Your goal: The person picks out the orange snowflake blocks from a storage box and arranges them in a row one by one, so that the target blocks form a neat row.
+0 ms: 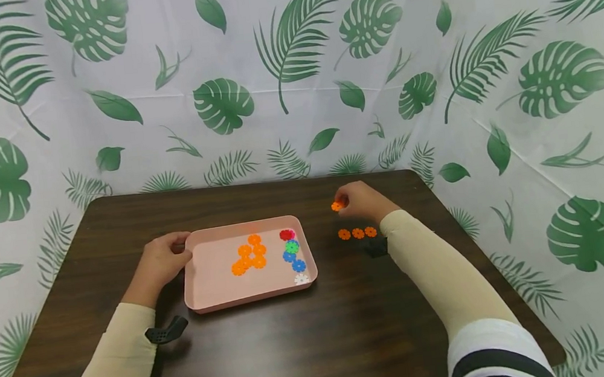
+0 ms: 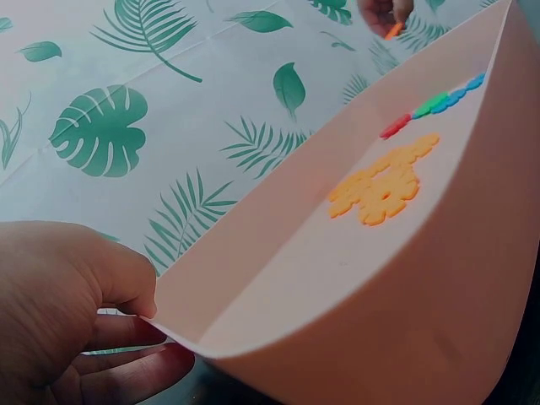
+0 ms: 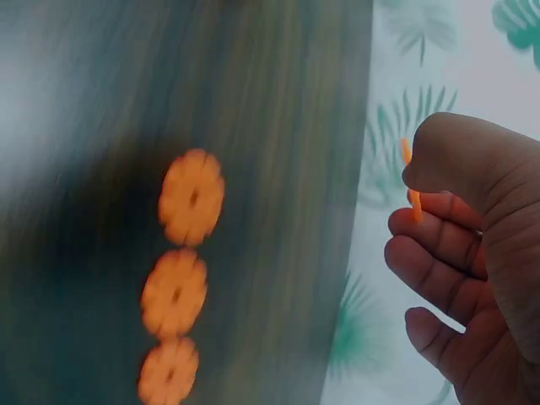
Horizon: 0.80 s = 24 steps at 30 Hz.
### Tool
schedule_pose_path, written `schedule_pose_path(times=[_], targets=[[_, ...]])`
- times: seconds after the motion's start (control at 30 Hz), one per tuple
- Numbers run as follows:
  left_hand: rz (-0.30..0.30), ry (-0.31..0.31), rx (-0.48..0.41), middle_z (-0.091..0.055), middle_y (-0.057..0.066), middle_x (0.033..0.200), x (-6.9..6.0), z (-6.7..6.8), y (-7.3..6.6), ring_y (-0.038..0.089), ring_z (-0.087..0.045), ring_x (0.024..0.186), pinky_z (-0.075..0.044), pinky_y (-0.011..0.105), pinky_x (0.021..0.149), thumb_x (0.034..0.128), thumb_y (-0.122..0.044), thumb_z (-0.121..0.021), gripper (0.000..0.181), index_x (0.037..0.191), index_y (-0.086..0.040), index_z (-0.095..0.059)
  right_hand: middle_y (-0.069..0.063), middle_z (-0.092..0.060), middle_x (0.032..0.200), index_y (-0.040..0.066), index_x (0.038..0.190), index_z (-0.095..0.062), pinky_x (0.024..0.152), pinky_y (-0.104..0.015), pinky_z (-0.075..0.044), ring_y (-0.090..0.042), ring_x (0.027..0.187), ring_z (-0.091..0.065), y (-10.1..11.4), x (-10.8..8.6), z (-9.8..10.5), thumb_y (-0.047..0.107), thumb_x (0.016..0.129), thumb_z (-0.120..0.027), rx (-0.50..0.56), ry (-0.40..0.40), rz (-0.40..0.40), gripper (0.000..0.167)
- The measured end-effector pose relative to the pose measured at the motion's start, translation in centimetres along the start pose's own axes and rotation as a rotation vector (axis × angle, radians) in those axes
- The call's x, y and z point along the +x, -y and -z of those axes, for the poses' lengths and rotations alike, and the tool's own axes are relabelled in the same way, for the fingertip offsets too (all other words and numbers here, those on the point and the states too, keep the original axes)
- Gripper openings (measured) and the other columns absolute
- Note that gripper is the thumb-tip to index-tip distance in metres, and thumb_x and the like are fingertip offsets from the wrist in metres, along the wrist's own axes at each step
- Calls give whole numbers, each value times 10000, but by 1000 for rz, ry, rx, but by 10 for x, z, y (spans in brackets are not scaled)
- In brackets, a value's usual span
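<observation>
A pink tray [image 1: 219,293] lies on the table, its left rim pinched between thumb and fingers of my left hand [image 1: 164,262]. In the left wrist view the thumb is at the rim with fingers below it. Several orange flower-shaped discs [image 1: 245,251] form a group in the tray's middle. Along its right side are a red disc [image 1: 287,235], a green disc [image 1: 292,247], blue discs [image 1: 299,266] and a white disc [image 1: 301,279]. My right hand [image 1: 363,201] pinches one orange flower-shaped disc [image 3: 417,205], held edge-on in the right wrist view. Three orange discs [image 1: 358,233] lie in a row nearby.
The dark wooden table [image 1: 274,355] extends around the tray, ending at a leaf-patterned cloth [image 1: 296,128] behind and to the right. A black wrist device [image 1: 167,331] sits on the left sleeve, and another dark one [image 1: 376,247] shows beneath the right forearm.
</observation>
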<state>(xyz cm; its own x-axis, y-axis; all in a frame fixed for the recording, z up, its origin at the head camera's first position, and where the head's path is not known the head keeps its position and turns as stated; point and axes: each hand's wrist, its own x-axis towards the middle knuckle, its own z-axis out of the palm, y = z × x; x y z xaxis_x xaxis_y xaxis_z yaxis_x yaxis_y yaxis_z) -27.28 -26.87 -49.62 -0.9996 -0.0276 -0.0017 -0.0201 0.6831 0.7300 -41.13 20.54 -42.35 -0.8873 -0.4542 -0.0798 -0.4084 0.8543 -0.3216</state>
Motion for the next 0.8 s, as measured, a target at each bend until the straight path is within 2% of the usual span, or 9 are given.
schedule_pose_path(times=[0.17,0.53,0.8], targets=[[21,9,-8,-632,277,1332,-1,0,0,439,-619,1176,-531,590,982,948,-203,-612,551,1448,21,-547,-119,-695,1089,20,1178,-705,889,-472,-551,-282,958,-628,-30,-15,3,155,892,-747,6,9,-48,319],[-18,-5,-9,-648,275,1313,-2,-1,0,444,-631,1166,-537,590,967,942,-178,-634,523,1416,34,-574,-131,-703,1014,-9,1113,-718,844,-474,-566,-276,899,-634,-91,-52,-11,156,852,-769,6,27,-181,313],[-20,-9,-6,-647,273,1319,-1,-1,-1,442,-632,1177,-535,587,974,941,-179,-616,529,1425,29,-568,-123,-696,1005,24,1089,-726,892,-488,-558,-293,909,-619,-107,-65,-19,167,851,-802,20,42,-291,288]])
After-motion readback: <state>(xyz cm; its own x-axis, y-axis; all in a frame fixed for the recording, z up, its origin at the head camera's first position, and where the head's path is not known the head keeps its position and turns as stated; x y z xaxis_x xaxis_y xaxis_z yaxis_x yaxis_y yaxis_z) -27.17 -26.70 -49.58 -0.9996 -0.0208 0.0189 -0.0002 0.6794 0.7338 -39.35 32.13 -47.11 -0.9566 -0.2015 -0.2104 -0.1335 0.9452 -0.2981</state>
